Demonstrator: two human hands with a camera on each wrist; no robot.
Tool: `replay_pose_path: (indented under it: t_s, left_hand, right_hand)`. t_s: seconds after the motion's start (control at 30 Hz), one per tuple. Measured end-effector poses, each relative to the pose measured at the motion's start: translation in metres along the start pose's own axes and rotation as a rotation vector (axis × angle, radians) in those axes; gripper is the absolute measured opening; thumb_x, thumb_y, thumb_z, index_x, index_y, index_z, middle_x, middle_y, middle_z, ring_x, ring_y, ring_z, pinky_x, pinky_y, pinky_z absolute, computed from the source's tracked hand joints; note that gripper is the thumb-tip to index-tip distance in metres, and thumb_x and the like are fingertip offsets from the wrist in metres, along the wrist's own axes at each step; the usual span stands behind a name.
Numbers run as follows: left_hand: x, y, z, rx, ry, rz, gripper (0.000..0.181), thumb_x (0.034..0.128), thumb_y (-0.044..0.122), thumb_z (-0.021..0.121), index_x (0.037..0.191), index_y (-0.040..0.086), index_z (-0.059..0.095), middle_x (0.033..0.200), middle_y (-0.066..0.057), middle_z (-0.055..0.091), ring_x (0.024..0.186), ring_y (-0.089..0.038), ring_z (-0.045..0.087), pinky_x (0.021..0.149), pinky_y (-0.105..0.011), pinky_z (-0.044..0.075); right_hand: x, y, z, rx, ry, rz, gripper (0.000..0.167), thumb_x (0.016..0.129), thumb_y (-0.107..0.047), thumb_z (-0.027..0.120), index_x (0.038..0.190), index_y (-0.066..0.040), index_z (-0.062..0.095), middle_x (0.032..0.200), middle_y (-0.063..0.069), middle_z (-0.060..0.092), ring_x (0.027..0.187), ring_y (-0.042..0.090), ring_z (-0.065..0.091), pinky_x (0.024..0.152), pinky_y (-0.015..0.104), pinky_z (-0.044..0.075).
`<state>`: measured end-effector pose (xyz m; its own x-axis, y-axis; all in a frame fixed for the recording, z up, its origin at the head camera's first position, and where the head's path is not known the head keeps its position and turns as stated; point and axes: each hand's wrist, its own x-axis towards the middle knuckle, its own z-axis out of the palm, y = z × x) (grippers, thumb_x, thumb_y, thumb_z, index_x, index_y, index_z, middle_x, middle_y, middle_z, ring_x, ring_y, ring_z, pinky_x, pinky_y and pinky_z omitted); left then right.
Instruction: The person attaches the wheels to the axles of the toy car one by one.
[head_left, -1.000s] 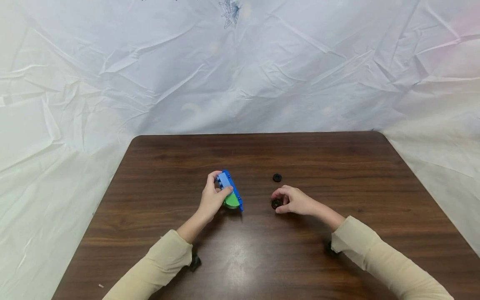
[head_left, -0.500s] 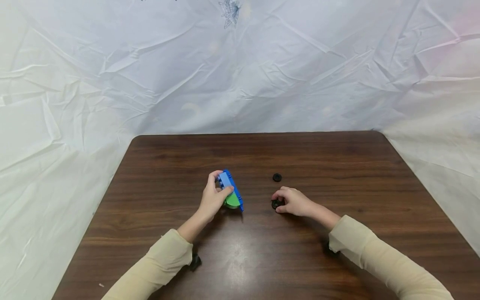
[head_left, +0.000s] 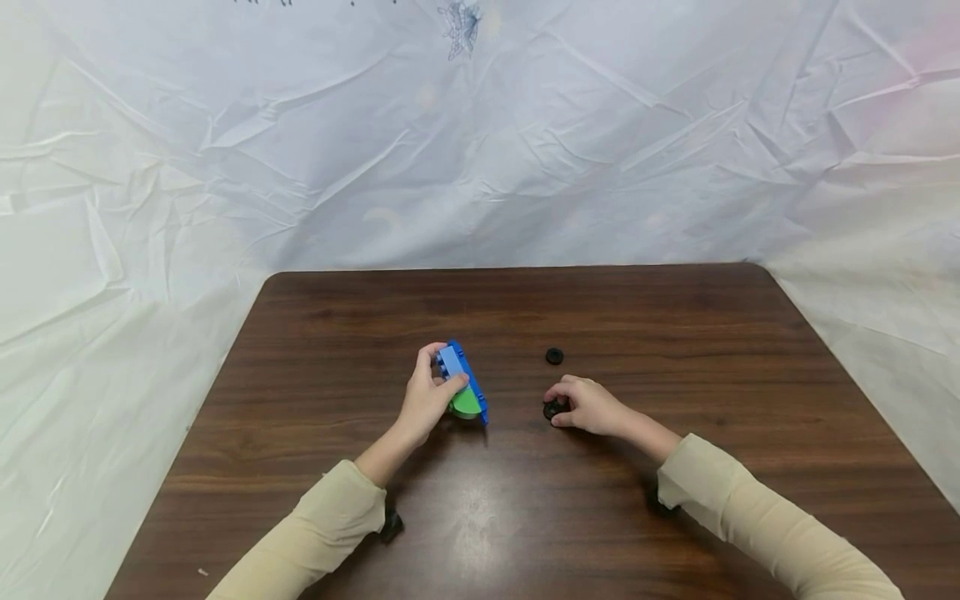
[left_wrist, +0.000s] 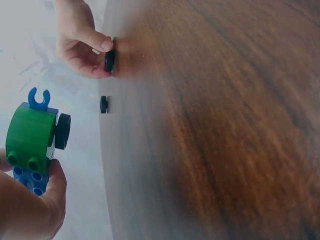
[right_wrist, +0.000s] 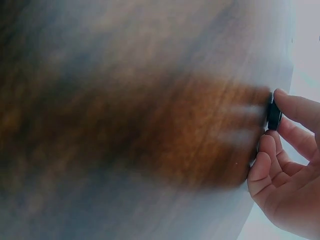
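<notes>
My left hand (head_left: 423,404) holds a toy block vehicle (head_left: 452,361) tilted on its side above the table. It has a green rounded block (left_wrist: 31,131), a blue base and a blue hook (left_wrist: 38,100) at one end. A black wheel (left_wrist: 62,131) sits on the side of the vehicle in the left wrist view. To the right, my right hand (head_left: 597,407) grips a loose black wheel (right_wrist: 274,117) at the tabletop between thumb and fingers, which partly cover it. A second loose black wheel (head_left: 554,357) lies flat on the table just beyond that hand.
The brown wooden table (head_left: 360,317) has rounded far corners. A pale wrinkled cloth (head_left: 480,167) hangs behind it and at both sides. Dark wrist devices show under both sleeves (head_left: 697,475). A tiny white scrap (head_left: 202,572) lies at the near left.
My right hand has shifted very slightly down and its fingers sit closer over the wheel than one second ago. The left hand with the toy vehicle is nearly still.
</notes>
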<state>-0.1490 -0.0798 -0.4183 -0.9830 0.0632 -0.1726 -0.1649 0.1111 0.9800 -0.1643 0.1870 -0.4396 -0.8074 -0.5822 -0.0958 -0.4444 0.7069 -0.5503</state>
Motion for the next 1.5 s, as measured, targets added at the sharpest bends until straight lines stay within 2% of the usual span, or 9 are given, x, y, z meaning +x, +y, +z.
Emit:
replay_pose_path:
  t_s: [0.37,0.7,0.87,1.1,1.2,1.37,1.5]
  left_hand:
    - [-0.001,0.0,0.0,-0.018,-0.007,-0.01,0.053,0.082,0.013,0.059,0.127,0.016,0.031,0.118,-0.013,0.042,0.086,-0.02,0.056,0.063,-0.029,0.051]
    - [-0.001,-0.001,0.0,-0.035,-0.014,-0.012,0.053,0.0835,0.018,0.059,0.127,0.019,0.03,0.121,-0.01,0.039,0.087,-0.02,0.056,0.064,-0.03,0.052]
    - [-0.001,-0.001,0.0,-0.013,-0.016,-0.015,0.054,0.0833,0.019,0.06,0.128,0.018,0.03,0.124,-0.011,0.037,0.088,-0.021,0.056,0.065,-0.029,0.051]
    - [0.0,0.0,0.001,-0.005,-0.025,-0.022,0.056,0.0834,0.02,0.06,0.129,0.017,0.029,0.124,-0.012,0.037,0.088,-0.021,0.056,0.065,-0.028,0.051]
    - [-0.002,0.005,0.002,-0.007,-0.035,-0.037,0.056,0.0832,0.018,0.06,0.13,0.016,0.029,0.124,-0.013,0.037,0.085,-0.019,0.056,0.064,-0.028,0.051]
    - [-0.012,0.02,0.004,0.017,-0.038,-0.039,0.055,0.0838,0.014,0.059,0.13,0.011,0.029,0.123,-0.016,0.038,0.085,-0.02,0.055,0.064,-0.027,0.05]
    - [-0.017,0.029,0.006,0.033,-0.031,-0.036,0.053,0.0846,0.013,0.057,0.13,0.01,0.029,0.125,-0.017,0.037,0.088,-0.022,0.055,0.066,-0.027,0.05]
  right_hand:
    - [0.0,-0.003,-0.003,0.018,0.005,-0.014,0.03,0.076,-0.015,0.068,0.103,-0.003,0.062,0.082,0.002,0.052,0.062,0.003,0.043,0.055,0.018,0.039]
    - [0.001,-0.011,-0.017,0.049,0.097,-0.08,0.03,0.076,-0.016,0.068,0.103,-0.004,0.062,0.083,0.003,0.053,0.062,0.003,0.045,0.055,0.019,0.04]
    - [0.002,-0.017,-0.024,0.104,0.106,-0.067,0.033,0.076,-0.016,0.068,0.105,-0.002,0.06,0.086,0.004,0.058,0.064,0.004,0.05,0.057,0.02,0.043]
    - [0.004,-0.025,-0.027,0.235,0.115,-0.033,0.037,0.078,-0.014,0.066,0.11,0.001,0.056,0.095,0.008,0.063,0.069,0.005,0.057,0.061,0.02,0.046]
    - [0.005,-0.03,-0.028,0.249,0.15,-0.05,0.037,0.078,-0.014,0.067,0.109,0.0,0.057,0.095,0.009,0.063,0.067,0.006,0.055,0.06,0.021,0.046]
    - [0.005,-0.04,-0.028,0.256,0.216,-0.107,0.033,0.076,-0.014,0.068,0.105,-0.002,0.059,0.088,0.005,0.062,0.064,0.005,0.052,0.058,0.021,0.046]
    - [0.005,-0.046,-0.028,0.269,0.228,-0.138,0.032,0.076,-0.013,0.069,0.104,-0.002,0.06,0.086,0.003,0.061,0.064,0.004,0.051,0.057,0.021,0.046]
